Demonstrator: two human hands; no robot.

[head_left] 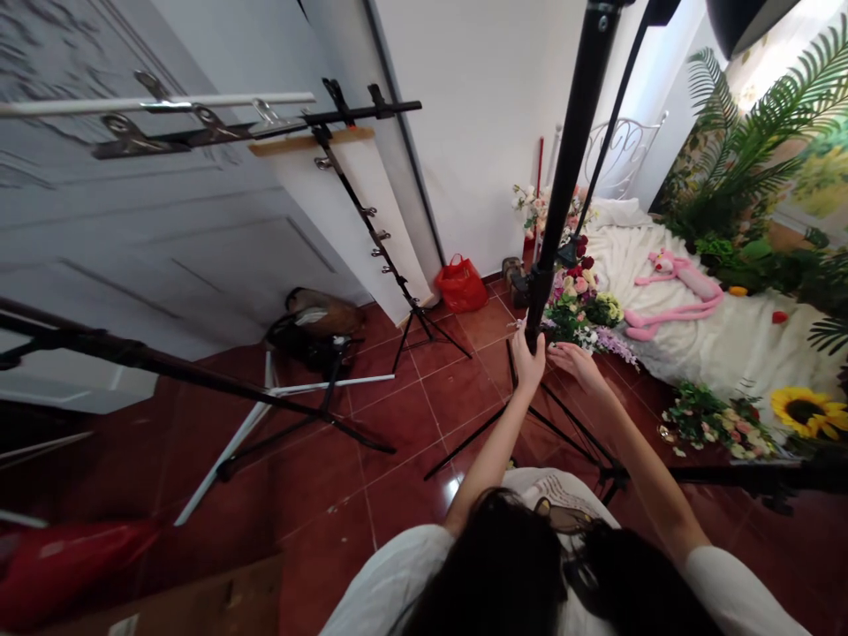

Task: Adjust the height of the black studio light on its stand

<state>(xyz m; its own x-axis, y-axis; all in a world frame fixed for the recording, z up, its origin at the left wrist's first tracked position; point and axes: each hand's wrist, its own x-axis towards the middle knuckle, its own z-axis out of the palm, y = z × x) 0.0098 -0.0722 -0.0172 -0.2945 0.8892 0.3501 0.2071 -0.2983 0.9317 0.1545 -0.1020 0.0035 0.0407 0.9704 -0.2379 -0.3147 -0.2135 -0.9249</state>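
A black light stand (562,177) rises upright, slightly tilted, in front of me, with its legs spread on the floor. My left hand (528,360) is wrapped around the lower part of its pole, below a dark clamp collar (540,287). Just right of the pole, my right hand (581,367) is stretched out with its fingers extended toward the stand and nothing visible in them. A dark lamp head (742,26) shows at the top right edge.
Left stands a black backdrop stand (351,190) with metal clips and a white board (371,221). A red bag (462,284) sits by the wall. Flowers (579,291), a bed with white cloth (742,336) and a pink plush toy (689,287) are on the right. Another stand (252,389) crosses the left.
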